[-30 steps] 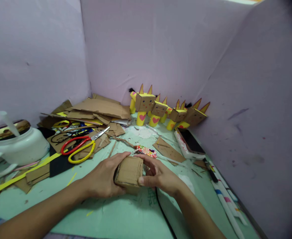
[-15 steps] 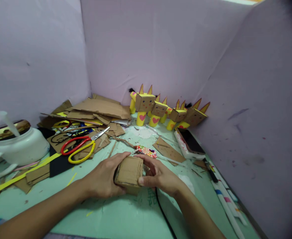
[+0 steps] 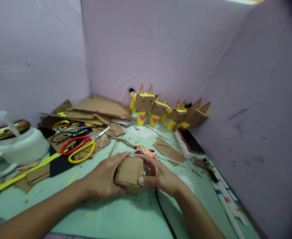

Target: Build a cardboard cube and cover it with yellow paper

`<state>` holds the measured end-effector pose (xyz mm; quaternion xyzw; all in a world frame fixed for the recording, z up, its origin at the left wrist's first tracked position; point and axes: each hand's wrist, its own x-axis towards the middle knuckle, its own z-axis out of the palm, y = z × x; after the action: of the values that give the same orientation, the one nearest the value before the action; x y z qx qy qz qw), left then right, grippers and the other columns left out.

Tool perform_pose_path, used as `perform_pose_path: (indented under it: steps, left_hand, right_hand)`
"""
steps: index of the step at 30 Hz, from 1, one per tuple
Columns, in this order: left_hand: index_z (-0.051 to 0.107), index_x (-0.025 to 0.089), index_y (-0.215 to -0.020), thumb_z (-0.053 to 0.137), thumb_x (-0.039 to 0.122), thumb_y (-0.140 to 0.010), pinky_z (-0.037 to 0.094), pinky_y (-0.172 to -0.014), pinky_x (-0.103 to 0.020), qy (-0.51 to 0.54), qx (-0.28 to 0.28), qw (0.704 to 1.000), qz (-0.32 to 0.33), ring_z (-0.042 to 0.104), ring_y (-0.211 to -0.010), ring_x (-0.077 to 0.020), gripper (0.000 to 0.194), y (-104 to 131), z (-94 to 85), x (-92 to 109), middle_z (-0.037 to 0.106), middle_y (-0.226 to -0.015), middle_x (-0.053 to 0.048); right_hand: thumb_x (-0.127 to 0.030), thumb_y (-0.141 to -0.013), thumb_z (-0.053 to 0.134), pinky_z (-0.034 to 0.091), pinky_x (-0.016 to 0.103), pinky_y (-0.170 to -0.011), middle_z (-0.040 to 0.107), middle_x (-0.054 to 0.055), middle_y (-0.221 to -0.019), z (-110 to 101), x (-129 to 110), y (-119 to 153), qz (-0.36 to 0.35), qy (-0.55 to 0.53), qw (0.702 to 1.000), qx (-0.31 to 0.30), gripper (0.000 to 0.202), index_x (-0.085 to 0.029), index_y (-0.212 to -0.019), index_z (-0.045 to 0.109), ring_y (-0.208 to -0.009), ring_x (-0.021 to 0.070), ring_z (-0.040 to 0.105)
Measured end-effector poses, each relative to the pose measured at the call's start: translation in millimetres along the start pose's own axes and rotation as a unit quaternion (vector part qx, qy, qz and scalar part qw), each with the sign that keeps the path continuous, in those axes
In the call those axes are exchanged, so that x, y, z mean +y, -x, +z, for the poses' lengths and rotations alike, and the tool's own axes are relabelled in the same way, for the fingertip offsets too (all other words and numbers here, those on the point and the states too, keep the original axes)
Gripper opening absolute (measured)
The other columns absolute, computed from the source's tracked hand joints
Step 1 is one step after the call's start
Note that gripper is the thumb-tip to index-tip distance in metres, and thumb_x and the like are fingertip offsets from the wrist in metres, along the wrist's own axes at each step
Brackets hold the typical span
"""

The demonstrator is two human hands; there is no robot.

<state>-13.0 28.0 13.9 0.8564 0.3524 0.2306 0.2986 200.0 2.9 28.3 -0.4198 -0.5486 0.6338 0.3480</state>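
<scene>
- Both hands close around a small cardboard box (image 3: 129, 171) at the near middle of the green desk (image 3: 116, 219).
- Left hand (image 3: 103, 177): palm against the box's left side, thumb laid along its far top edge, fingers wrapped under its near side.
- Right hand (image 3: 158, 176): thumb pressed on the box's right near corner, fingers curled behind its right side.
- Box: brown corrugated card, top face tilted toward the camera, its underside hidden by the hands.
- Black cable (image 3: 164, 214): runs from under the right hand toward the near edge of the desk.
- Patterned strip (image 3: 146, 151): lies just beyond the right hand.
- Scissors (image 3: 82, 144): red and yellow handles, resting on cardboard scraps (image 3: 100, 111) to the left, well apart from the box.
- White jug (image 3: 16, 149): far left of the desk.
- 4 cardboard figures (image 3: 168, 111): yellow horns, pink hearts, lined up against the back wall.
- Phone (image 3: 190, 142): lying flat, right of the box, near the figures.
</scene>
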Motion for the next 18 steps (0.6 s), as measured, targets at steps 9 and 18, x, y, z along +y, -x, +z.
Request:
perform_pose_path:
  steps: [9, 18]
  left_hand:
    - [0.037, 0.020, -0.134, 0.073, 0.030, -0.058, 0.049, -0.088, -0.039, -0.004, 0.004, 1.000, -0.005, 0.058, -0.104, -0.0288, 0.084, -0.4, -0.9, 2.1, 0.057, -0.122, -0.010]
    - [0.036, 0.018, -0.135, 0.074, 0.030, -0.058, 0.049, -0.088, -0.038, -0.005, 0.003, 1.000, 0.000, 0.058, -0.105, -0.0283, 0.086, 0.2, 0.0, -1.1, 0.056, -0.123, -0.010]
  right_hand:
    - [-0.024, -0.052, 0.080, 0.043, 0.027, -0.069, 0.053, 0.006, -0.122, -0.7, 3.5, -1.2, 0.000, 0.001, 1.000, 0.002, 0.066, -0.021, -0.114, 0.057, -0.096, 0.0202, 0.051]
    - [-0.025, -0.053, 0.082, 0.045, 0.028, -0.076, 0.053, 0.006, -0.121, -0.9, 3.7, -1.4, -0.008, -0.006, 1.000, -0.004, 0.066, -0.020, -0.114, 0.057, -0.104, 0.0222, 0.051]
